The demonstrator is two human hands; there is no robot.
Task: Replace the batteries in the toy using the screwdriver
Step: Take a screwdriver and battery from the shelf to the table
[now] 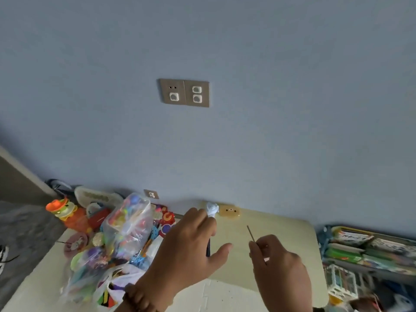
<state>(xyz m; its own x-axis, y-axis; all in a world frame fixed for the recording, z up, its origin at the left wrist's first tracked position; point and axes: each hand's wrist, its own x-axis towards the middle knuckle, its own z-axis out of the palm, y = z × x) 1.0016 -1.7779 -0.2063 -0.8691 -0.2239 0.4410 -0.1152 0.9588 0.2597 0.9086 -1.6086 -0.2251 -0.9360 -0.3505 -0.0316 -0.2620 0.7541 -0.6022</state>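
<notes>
My left hand point(186, 251) is closed around a slim toy point(212, 209) with a white perforated head sticking up above my fingers and a dark handle showing below them. My right hand point(281, 266) pinches a thin screwdriver point(251, 233), whose metal shaft points up and to the left; its handle is hidden in my fingers. The shaft's tip is apart from the toy, to its right. A tan oval piece point(229, 211) with a small face lies on the pale table point(281, 226) just behind the toy.
Clear plastic bags of colourful small toys point(128, 224) fill the table's left half, beside an orange toy point(67, 212). Books and a white cage-like box point(342, 280) lie off the table's right edge. A blue wall with sockets point(184, 93) stands behind.
</notes>
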